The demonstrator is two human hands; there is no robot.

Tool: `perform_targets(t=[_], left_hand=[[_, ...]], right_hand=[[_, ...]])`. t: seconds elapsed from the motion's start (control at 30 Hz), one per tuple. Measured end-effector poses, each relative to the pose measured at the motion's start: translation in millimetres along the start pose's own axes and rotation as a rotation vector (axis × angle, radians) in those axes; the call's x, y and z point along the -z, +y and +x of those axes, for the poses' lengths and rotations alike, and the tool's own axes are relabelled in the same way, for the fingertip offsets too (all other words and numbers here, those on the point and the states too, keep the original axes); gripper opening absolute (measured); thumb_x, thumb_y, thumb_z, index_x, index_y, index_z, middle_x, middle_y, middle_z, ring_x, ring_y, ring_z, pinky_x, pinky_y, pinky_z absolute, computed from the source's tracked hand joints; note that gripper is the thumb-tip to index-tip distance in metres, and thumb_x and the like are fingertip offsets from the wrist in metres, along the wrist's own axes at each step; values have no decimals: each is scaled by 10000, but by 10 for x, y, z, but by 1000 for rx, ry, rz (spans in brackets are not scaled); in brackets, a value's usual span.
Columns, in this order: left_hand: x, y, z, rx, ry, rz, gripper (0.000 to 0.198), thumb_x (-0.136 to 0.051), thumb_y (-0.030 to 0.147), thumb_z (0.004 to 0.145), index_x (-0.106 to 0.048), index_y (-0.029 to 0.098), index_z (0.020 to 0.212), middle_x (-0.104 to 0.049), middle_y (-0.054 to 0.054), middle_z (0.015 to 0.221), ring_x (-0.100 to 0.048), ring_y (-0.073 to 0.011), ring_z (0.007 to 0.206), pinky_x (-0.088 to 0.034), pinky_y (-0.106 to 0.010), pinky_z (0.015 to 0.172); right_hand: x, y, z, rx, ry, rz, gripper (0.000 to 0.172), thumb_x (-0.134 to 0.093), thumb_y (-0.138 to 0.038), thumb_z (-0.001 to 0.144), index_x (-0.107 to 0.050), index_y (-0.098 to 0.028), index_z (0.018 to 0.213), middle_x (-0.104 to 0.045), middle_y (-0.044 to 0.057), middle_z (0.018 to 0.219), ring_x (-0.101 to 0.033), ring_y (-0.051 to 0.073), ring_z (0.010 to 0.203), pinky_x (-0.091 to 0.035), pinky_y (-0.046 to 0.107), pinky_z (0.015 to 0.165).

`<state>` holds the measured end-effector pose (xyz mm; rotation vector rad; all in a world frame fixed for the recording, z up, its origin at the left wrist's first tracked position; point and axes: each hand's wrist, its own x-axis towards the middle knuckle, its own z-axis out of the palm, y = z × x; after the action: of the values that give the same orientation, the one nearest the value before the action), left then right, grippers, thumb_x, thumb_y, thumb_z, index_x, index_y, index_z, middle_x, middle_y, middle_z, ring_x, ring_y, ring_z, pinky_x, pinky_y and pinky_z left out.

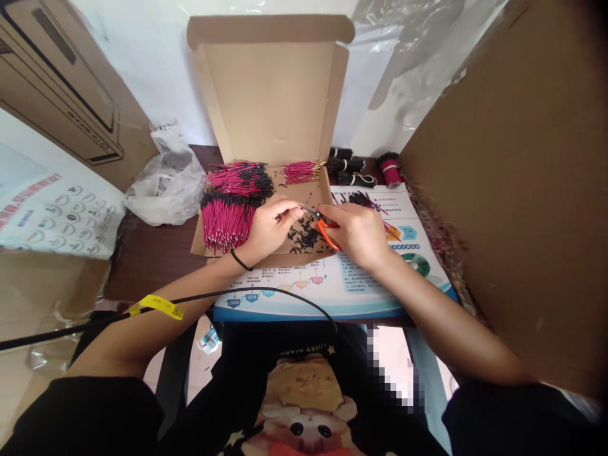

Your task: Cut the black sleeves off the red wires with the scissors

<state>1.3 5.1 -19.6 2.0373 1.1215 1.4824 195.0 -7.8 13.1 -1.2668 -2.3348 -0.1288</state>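
Orange-handled scissors (327, 232) in right hand (355, 235)

A wooden table (154, 259) holds a cardboard box (270, 95) and poster (351, 286).

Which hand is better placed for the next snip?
Likely the right hand: it holds the orange-handled scissors, blades pointing toward the left hand, whose fingertips sit by the blades and hold no tool.

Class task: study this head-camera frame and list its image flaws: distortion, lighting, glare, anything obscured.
In the head view, the wide lens bends the cardboard panel and stretches the right forearm toward the frame edge; light is soft, with faint sheen on the plastic sheeting; the top-right corner darkens; a pixelated patch hides part of the lower frame.
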Motion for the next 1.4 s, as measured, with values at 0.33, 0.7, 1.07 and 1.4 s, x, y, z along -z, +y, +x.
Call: perform_targets(t=[0.33, 0.7, 1.07, 1.4], left_hand=[[10, 97, 34, 208, 7, -259, 248, -574, 417, 877, -623, 176, 905, -701, -45, 758, -636, -104, 630, -484, -226, 571], [-32, 95, 14, 336, -58, -505, 282, -659, 442, 806, -541, 186, 829, -576, 36, 596, -554, -70, 514, -459, -202, 505], [113, 74, 112, 231, 51, -164, 420, -450, 455, 925, -574, 180, 632, -677, -37, 732, -651, -126, 739, -486, -263, 657], [96, 210, 51, 161, -70, 5, 264, -582, 315, 855, -617, 162, 643, -642, -40, 825, -575, -127, 737, -433, -267, 626]], right_hand=[[-12, -62, 86, -258, 61, 527, 238, -664, -344, 771, -716, -151, 900, -650, -2, 641, -521, 105, 552, -382, 230, 553], [-178, -146, 67, -368, 49, 1089, 355, -725, -259, 654, -635, -172, 987, -688, 12, 776, -613, 128, 675, -491, 278, 657], [-123, -144, 88, -428, 41, 1127, 392, -746, -343, 634, -610, -181, 963, -617, -29, 697, -549, 108, 614, -463, 275, 608], [-103, -170, 80, -422, 61, 1106, 424, -747, -402, 663, -605, -180, 995, -617, -25, 703, -555, 111, 617, -474, 285, 621]])
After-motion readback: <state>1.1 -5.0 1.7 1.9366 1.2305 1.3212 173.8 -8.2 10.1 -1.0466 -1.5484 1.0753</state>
